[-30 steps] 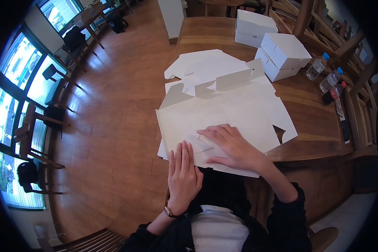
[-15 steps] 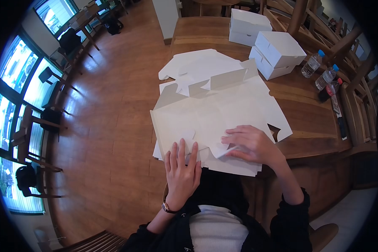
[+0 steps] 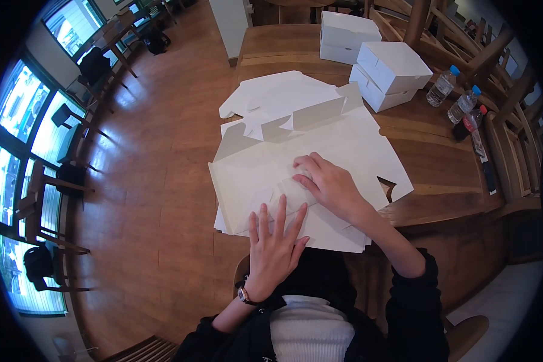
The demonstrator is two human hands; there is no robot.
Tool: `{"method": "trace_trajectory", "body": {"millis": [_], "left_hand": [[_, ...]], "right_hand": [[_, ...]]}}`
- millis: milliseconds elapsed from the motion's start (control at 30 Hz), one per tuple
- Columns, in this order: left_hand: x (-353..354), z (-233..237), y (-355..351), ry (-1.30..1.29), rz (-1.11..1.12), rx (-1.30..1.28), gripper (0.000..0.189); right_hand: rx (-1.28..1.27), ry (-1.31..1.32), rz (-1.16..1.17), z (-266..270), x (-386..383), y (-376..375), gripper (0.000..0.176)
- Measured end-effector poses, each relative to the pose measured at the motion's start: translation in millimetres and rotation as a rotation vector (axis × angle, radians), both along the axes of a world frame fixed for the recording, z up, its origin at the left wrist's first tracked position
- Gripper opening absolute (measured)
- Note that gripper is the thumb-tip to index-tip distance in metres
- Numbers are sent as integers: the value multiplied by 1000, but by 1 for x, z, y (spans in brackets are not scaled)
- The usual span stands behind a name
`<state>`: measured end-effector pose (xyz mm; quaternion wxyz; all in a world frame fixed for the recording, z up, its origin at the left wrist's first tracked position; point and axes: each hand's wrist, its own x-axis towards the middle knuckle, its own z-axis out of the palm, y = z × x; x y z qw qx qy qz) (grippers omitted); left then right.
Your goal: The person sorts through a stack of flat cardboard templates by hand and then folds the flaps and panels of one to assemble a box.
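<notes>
A white flat box blank (image 3: 338, 139), partly folded, lies on top of several similar sheets in front of me. My left hand (image 3: 274, 241) rests on its near edge, palm down with fingers spread, and holds nothing. To the right of it, my right hand (image 3: 329, 184) has its fingers and thumb curled together at the edge of a small folded-in flap (image 3: 295, 192). The fingers partly cover that flap. Along the far side of the blank, a creased panel (image 3: 277, 125) stands up.
The sheets lie on a wooden table (image 3: 440, 175). Two white boxes, a farther box (image 3: 347, 36) and a nearer box (image 3: 392, 69), stand at the back right. Beside them are a water bottle (image 3: 441, 87), another water bottle (image 3: 463, 105) and a red-capped bottle (image 3: 468, 125). Stacked chairs rise behind.
My right hand has moved up and left, turning the near flap inward over the blank. My left hand has shifted slightly right along the near edge, fingers still spread.
</notes>
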<state>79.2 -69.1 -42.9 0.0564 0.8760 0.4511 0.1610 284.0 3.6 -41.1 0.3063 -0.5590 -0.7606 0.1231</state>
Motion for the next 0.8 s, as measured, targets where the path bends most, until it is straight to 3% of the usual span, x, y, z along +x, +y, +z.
{"method": "trace_trajectory", "body": {"millis": [67,167,267,367,467,567,800], "left_hand": [[4,5,-2,29,3,3,57],[9,3,-6,63,17,24,57],[9,5,-4,7,16,-1,58],[9,0,-3,8,13,10,58],[10,0,-3,17,17,19,58],[10,3,-3,29,19,18,58],[10,2,-2,64,17,30,60]], "right_hand": [[53,23,-9,0,0,-2,35],[-245,223,16,26,9,-14,52],[-89,15,125,26,39,-25,68],[-156,-192,218,37,74,-45,86],[-243,-291,150,43,97,-67,97],[-257,-263,120,43,116,-77,96],[-128,-307,129,46,116,-82,75]]}}
